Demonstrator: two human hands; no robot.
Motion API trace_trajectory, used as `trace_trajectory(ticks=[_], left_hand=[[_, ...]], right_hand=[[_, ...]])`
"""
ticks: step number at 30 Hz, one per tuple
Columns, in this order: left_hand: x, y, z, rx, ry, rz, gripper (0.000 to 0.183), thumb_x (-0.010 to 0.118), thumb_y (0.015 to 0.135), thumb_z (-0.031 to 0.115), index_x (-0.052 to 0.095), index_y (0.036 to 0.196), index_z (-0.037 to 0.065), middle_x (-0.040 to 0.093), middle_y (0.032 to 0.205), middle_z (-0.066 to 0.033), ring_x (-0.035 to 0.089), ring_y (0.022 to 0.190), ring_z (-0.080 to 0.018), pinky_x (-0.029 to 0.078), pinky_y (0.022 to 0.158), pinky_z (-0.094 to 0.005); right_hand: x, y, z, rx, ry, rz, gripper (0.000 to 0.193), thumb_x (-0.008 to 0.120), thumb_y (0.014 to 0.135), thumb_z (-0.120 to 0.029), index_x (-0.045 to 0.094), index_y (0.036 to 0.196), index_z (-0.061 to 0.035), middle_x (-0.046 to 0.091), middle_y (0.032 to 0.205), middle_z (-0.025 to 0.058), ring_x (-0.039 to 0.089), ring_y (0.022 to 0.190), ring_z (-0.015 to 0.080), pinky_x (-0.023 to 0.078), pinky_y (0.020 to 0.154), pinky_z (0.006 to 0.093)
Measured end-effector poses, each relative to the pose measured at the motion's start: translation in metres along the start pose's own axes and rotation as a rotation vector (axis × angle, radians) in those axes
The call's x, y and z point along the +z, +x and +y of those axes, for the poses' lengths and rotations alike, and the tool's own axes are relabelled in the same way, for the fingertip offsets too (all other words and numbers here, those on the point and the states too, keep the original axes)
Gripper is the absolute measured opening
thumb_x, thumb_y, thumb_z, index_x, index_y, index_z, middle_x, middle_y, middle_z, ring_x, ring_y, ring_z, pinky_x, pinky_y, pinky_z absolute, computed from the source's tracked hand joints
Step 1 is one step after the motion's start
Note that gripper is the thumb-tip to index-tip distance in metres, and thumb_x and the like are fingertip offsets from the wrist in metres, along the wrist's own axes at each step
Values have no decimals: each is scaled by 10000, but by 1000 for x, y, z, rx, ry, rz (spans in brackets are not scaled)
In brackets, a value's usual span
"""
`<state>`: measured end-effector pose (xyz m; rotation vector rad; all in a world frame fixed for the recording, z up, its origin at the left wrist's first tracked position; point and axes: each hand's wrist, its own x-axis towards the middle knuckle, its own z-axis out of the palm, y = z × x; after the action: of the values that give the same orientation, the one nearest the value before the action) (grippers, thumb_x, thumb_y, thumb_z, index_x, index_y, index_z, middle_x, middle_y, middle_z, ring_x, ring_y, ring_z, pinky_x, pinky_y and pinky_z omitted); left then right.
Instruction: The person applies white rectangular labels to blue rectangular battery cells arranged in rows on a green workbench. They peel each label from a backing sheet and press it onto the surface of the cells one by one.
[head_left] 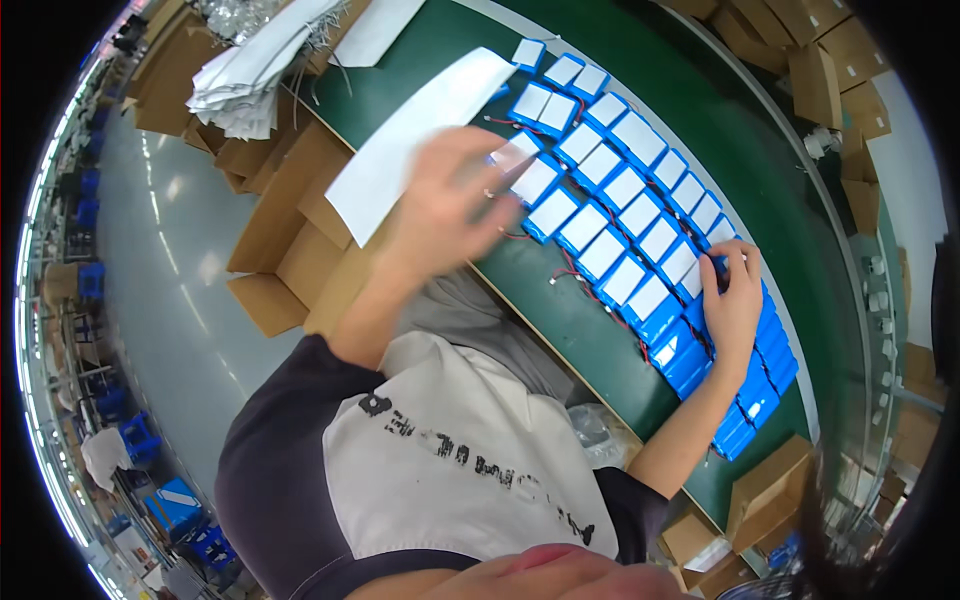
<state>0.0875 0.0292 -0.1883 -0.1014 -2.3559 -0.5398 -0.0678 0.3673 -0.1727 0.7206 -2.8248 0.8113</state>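
Though blurred, hovering the left hand with thumb and fingers apart beside rows of flat, blue rectangular packs with white tops; cannot tell whether gripping anything. Beyond that hand, partly overlapped by it, seen as a long white paper sheet. Resting the right hand on the same rows, with fingers bent; cannot tell whether clamped on one. Nearer that wrist, seen as bare-topped, glossy blue packs.
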Motion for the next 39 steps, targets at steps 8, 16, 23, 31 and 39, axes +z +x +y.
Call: trace_trajectory(ticks=[8,16,23,31,39], left_hand=[[-76,-68,-79,-268,486,-373,443,628,1013,163,574,1452,143,575,1494,-153,535,1386,-397,496,1095,-452],[-189,19,-138,-201,704,519,710,529,855,-106,607,1457,264,677,1378,-105,684,1190,-327,575,951,-407],[-226,88,-281,-589,1177,-274,476,508,933,113,659,1367,238,663,1401,-111,639,1265,-361,548,1002,-457],[-181,136,-308,-651,866,-337,520,520,993,522,732,1290,151,688,1346,-161,639,1255,-358,513,1052,-443],[-12,127,-296,-591,666,-496,790,577,943,639,551,1400,-5,574,1422,-293,607,1261,-462,516,1039,-542]], right_hand=[[5,2,1,-33,8,-2,93,674,959,-84,671,1042,-40,628,1173,107,685,971,296,552,837,357],[1,-2,-2,16,14,-3,81,652,969,-72,666,1045,-49,621,1173,105,664,1046,305,549,883,365],[4,1,-3,8,7,-14,83,651,971,-80,667,1047,-51,622,1169,101,666,1046,304,553,881,371],[4,-3,2,-40,16,44,98,652,964,-65,653,1050,-18,606,1113,99,657,918,268,537,807,346],[5,1,1,-91,-17,21,109,628,971,-59,649,1070,-18,608,1093,123,654,945,284,533,821,348]])
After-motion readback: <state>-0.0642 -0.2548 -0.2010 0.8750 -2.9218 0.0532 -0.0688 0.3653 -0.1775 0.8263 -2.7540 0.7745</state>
